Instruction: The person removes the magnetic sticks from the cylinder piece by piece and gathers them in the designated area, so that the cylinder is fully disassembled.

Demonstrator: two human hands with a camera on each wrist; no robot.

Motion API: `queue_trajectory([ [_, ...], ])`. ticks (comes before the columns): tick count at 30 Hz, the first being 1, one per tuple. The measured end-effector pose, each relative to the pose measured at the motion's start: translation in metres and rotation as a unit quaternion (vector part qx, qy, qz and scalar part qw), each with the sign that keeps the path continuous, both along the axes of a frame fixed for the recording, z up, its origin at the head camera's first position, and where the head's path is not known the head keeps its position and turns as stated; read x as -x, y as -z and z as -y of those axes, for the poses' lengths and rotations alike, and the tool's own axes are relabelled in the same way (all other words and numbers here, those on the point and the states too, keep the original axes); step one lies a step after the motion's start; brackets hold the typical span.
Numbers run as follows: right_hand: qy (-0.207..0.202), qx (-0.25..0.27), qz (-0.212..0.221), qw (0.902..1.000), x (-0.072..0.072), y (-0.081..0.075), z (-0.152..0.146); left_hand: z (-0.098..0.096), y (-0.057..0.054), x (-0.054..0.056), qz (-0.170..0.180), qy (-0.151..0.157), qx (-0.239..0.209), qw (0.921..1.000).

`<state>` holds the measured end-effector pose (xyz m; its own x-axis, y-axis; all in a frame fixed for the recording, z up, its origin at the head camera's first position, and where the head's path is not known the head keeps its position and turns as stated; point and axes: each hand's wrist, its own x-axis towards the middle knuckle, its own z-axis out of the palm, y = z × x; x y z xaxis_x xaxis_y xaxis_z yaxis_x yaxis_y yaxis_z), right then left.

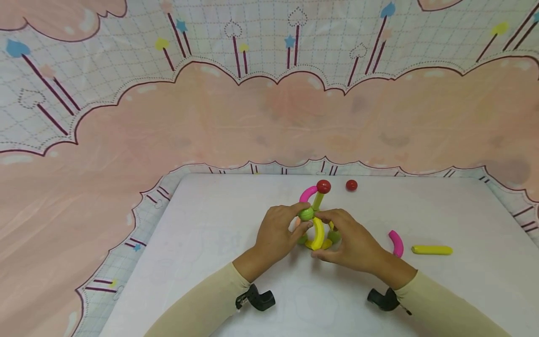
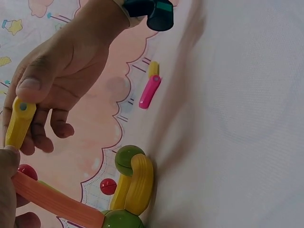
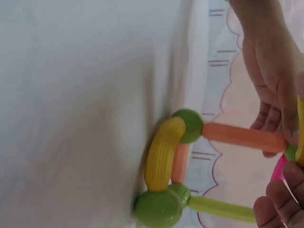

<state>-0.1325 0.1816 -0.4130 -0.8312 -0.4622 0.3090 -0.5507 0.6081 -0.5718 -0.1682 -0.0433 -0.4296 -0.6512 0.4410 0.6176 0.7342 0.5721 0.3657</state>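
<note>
A toy frame of coloured rods and balls stands on the white table in the head view. My left hand (image 1: 275, 231) pinches its upper green ball (image 1: 306, 214) between thumb and fingers. A curved yellow rod (image 1: 318, 234) is pinched by my right hand (image 1: 353, 241), one end close to that ball; whether they are joined I cannot tell. Above, a pink curved rod (image 1: 308, 193) and a light green rod (image 1: 318, 201) meet a red ball (image 1: 324, 186). The left wrist view shows an orange rod (image 2: 59, 199) running to lower green balls, with curved yellow rods (image 2: 142, 185) at the base.
On the white table (image 1: 210, 215), a loose red ball (image 1: 351, 186) lies behind the frame. A pink curved rod (image 1: 396, 243) and a straight yellow rod (image 1: 432, 250) lie to the right. A patterned cloth (image 1: 252, 121) hangs behind the table.
</note>
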Motion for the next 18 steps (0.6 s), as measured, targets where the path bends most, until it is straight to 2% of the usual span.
queue_trajectory([
  [12, 0.036, -0.015, 0.076, 0.9963, 0.002, 0.001, -0.04, 0.0, -0.001, -0.001, 0.014, -0.007, 0.011, 0.9998],
  [18, 0.073, -0.052, 0.121, 0.9886, 0.0, -0.002, -0.058, 0.0, -0.002, -0.001, 0.01, -0.008, 0.009, 0.9999],
])
